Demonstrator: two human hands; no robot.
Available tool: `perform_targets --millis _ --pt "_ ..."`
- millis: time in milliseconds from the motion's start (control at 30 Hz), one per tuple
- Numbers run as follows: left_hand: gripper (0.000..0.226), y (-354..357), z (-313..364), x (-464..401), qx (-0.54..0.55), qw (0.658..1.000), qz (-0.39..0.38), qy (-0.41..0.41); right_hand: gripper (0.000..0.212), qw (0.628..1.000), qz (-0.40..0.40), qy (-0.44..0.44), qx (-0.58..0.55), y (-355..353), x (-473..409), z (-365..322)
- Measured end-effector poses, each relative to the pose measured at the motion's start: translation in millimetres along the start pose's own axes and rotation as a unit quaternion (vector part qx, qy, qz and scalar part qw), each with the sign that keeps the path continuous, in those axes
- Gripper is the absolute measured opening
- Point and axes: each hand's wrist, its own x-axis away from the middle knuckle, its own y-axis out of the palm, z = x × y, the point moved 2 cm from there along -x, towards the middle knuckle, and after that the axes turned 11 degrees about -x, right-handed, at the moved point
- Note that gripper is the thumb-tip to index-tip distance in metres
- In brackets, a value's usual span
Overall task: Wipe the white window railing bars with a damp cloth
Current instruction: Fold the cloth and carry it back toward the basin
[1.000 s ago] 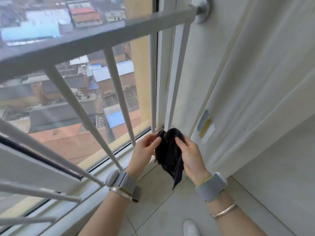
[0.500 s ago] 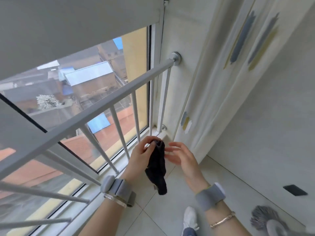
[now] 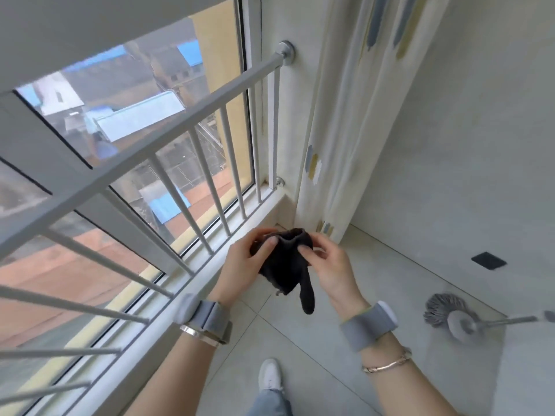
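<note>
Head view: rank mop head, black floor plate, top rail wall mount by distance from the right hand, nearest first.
From the right hand:
1. Mop head, on the floor to its right.
2. Black floor plate, farther right by the wall.
3. Top rail wall mount, high above.

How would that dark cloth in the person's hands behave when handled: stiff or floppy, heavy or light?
Probably floppy: the dark cloth bunches between the left hand and right hand, and a tail droops below them. Likely light, since fingertip pinches alone carry it. Dampness cannot be judged here.

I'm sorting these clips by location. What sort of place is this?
Probably a room high up in a home: rooftops lie below the window, a white railing guards it, and a curtain hangs beside.
</note>
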Motion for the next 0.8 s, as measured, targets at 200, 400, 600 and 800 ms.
perform_targets --millis 200,400,600,800 --pt "0.03 26.9 3.1 81.1 -0.07 0.995 -0.075 0.014 0.009 0.998 0.012 -0.034 0.059 -41.4 79.1 12.4" --pt "0.044 71.0 -7.1 179.5 -0.137 0.976 -0.166 0.032 0.014 0.966 -0.012 -0.108 0.234 -81.8 172.6 21.7" --pt "0.036 82.7 14.9 259.0 0.004 0.988 -0.143 -0.065 0.021 0.927 -0.007 -0.101 0.36 -90.9 248.0 18.1" --pt "0.056 84.9 15.7 315.3 0.21 0.95 -0.174 -0.149 0.024 0.978 0.054 0.037 0.196 -84.9 309.9 45.8"
